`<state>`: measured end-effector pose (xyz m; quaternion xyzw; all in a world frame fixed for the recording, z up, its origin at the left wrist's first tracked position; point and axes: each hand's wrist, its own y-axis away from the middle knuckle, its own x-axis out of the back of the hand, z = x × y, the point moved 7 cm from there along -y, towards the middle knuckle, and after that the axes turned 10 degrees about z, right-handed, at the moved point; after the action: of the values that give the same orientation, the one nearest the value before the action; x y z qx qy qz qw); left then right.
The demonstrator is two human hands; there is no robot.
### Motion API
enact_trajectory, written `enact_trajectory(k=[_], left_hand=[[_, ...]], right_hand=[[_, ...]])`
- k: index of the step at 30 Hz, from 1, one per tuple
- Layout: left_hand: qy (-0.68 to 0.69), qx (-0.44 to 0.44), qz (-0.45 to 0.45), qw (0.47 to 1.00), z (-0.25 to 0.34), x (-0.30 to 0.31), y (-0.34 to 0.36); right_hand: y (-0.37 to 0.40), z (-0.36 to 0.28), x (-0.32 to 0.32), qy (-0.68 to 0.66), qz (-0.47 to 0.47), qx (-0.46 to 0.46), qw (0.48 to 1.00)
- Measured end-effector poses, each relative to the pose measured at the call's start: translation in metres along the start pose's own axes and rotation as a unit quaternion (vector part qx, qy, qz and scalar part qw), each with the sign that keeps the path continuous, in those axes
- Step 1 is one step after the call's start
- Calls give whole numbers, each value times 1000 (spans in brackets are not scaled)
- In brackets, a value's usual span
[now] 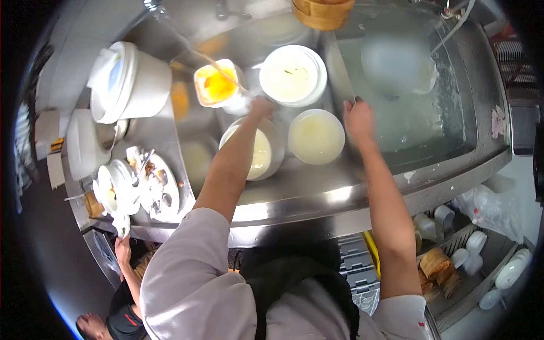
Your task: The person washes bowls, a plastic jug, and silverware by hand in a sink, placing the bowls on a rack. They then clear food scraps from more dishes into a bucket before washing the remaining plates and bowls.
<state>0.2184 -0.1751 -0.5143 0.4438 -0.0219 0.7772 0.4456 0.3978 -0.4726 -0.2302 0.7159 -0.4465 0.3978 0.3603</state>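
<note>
In the middle sink basin, my left hand (261, 109) is closed at the rim of a round container (262, 156) of cloudy liquid; what its fingers hold is hidden. My right hand (359, 118) has its fingers curled at the divider (339, 68) between the two basins, a small dark bit showing at the fingertips. Between my hands sits a white bowl (316, 136) with pale liquid. Behind it is a larger white bowl (290, 75) with dark specks floating. A square container (217, 83) with something orange stands at the left, under a hose or stream.
White buckets (136, 85) and a plate of scraps and cutlery (158, 190) occupy the left counter. Another person's hand (122, 249) touches dishes there. Cloudy water (408, 136) fills the right basin. A bamboo steamer (323, 14) is at the back; crates and dishes sit below right.
</note>
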Motion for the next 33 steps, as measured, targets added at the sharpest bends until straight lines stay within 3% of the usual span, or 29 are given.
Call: enact_trajectory(k=[1, 5, 6, 8, 10, 12, 14, 16, 17, 19, 20, 23, 25, 28, 30, 33], left_hand=[[1, -79, 8, 997, 4, 11, -4], [-31, -117, -57, 991, 36, 65, -5], [-70, -106, -37, 991, 48, 77, 4], [-148, -80, -1, 986, 112, 122, 50], [-88, -12, 30, 996, 120, 144, 76], [-145, -85, 10, 986, 118, 142, 89], [-78, -71, 6, 994, 122, 142, 127], [-81, -90, -1, 993, 141, 146, 171], [-41, -112, 5, 993, 139, 145, 188], [39, -153, 26, 987, 134, 148, 217], [79, -62, 5, 995, 125, 147, 231], [127, -104, 64, 984, 121, 161, 264], [165, -121, 75, 976, 125, 172, 292], [118, -198, 151, 961, 125, 195, 331], [155, -165, 165, 960, 122, 219, 359], [208, -88, 173, 959, 101, 247, 390]], right_hand=[[-3, 5, -8, 1, 3, 6, 1000], [-7, 17, -7, -132, -2, -57, 990], [-3, 33, -10, -275, -42, -132, 951], [3, 79, -29, -530, -129, -260, 796], [-2, 141, -61, -553, -185, -308, 752], [-22, 184, -83, -604, -192, -313, 708], [-66, 210, -100, -763, -147, -231, 586], [-54, 176, -58, -750, 14, -342, 566], [-42, 113, -17, -803, -25, -357, 477], [-47, 6, 49, -868, -236, -140, 414], [-43, -42, 79, -837, -223, -102, 489], [-21, -163, 88, -685, -247, 2, 685], [-16, -215, 46, -603, -240, 7, 761], [-27, -258, -35, -571, -259, -53, 778], [-49, -276, -76, -582, -223, -104, 775], [-108, -285, -111, -683, -126, -182, 697]])
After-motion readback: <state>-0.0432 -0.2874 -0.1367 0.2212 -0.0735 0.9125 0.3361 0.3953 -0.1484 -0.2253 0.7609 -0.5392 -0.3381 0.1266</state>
